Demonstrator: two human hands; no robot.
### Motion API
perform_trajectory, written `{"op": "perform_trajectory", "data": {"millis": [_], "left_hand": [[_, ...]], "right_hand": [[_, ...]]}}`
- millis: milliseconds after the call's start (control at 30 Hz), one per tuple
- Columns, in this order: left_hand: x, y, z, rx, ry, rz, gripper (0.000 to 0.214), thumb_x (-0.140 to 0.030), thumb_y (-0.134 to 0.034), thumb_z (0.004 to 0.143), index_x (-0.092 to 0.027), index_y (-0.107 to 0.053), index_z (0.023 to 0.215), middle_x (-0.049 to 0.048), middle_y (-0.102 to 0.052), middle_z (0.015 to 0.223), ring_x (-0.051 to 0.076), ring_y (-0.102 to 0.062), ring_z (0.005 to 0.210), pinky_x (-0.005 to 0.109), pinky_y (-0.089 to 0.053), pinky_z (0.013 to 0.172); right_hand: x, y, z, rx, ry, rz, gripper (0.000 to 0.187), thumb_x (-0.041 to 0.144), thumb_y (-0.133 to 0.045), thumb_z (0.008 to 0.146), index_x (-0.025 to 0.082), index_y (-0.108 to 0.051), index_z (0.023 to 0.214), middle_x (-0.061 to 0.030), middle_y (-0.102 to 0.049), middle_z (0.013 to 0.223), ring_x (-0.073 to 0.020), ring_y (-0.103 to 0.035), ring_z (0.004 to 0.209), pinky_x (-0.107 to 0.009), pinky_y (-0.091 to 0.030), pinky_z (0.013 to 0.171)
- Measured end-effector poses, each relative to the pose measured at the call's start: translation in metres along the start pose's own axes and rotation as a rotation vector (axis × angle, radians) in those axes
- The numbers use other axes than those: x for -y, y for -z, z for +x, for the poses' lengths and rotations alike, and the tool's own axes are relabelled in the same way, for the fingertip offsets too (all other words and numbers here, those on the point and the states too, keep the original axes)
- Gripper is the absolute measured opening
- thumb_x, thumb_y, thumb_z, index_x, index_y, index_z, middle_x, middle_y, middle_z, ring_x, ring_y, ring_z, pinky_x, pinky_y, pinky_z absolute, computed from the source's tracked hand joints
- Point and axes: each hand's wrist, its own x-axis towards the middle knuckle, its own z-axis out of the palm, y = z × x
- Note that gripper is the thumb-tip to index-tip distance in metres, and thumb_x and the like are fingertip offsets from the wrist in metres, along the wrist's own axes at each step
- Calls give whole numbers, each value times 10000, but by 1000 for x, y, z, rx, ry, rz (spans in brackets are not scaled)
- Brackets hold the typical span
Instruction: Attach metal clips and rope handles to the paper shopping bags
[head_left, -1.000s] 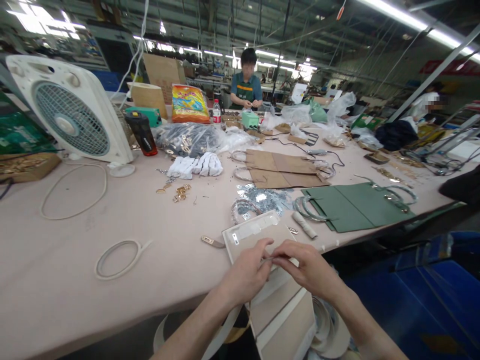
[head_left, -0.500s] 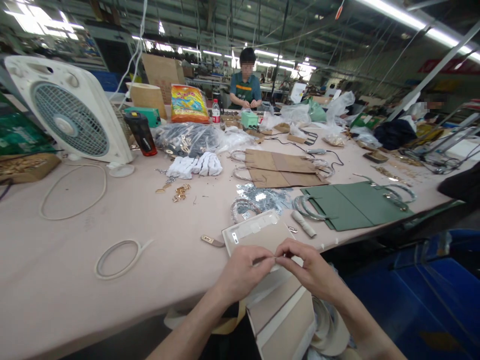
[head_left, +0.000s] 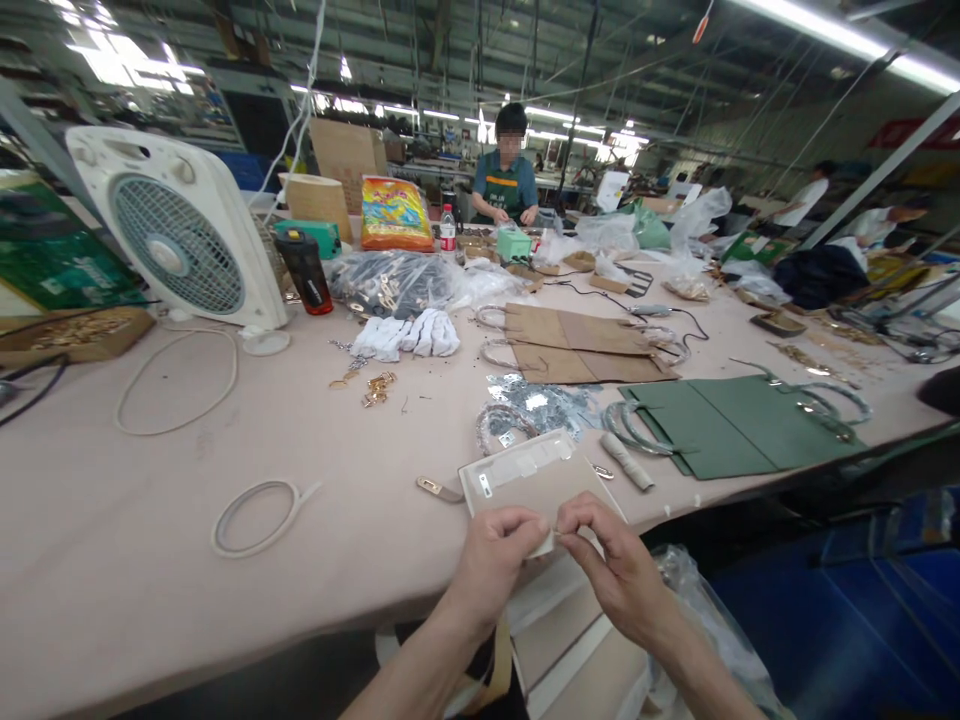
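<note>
My left hand [head_left: 496, 555] and my right hand [head_left: 615, 565] meet at the table's front edge, over the near side of a beige bag panel [head_left: 555, 478]. Both are closed in a pinch, thumbs against forefingers, with a narrow gap between them. What the fingertips hold is too small to make out. The panel carries a pale strip and a small metal plate [head_left: 484, 486] near its left corner. More beige bag parts [head_left: 562, 640] hang below the hands. A tan strap with a gold lock plate [head_left: 439, 489] lies left of the panel.
A roll of white tape [head_left: 255, 550] lies on the left, with a fan [head_left: 176, 230] behind it. Green bag panel [head_left: 750, 425], brown panels [head_left: 585, 345], silver plates [head_left: 540, 400] and gold hardware [head_left: 378, 388] are spread beyond. A co-worker [head_left: 508, 180] sits opposite.
The view has shifted, so the table things appear farther right. My fingertips, touching before, are now slightly apart; both hands remain pinched at the panel's near side.
</note>
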Motion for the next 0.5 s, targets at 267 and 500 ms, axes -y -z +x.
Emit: {"op": "perform_trajectory", "data": {"millis": [267, 500], "left_hand": [[17, 11, -5, 115, -167, 482, 243, -283, -590, 896, -158, -786, 823, 48, -767, 827, 195, -658, 787, 265, -456, 725], [24, 10, -13, 204, -214, 883, 244, -233, -552, 917, -185, -791, 911, 89, -803, 943, 233, -726, 914, 272, -494, 813]], "right_hand": [[-8, 20, 52, -136, -42, 127, 133, 399, -642, 987, 270, -679, 992, -72, -660, 1141, -250, -612, 1140, -406, -481, 1036], [5, -27, 99, 275, -69, -16, 162, 341, -616, 989, 230, -719, 930, -81, -526, 1483, -260, -436, 1441, -475, -295, 1221]]}}
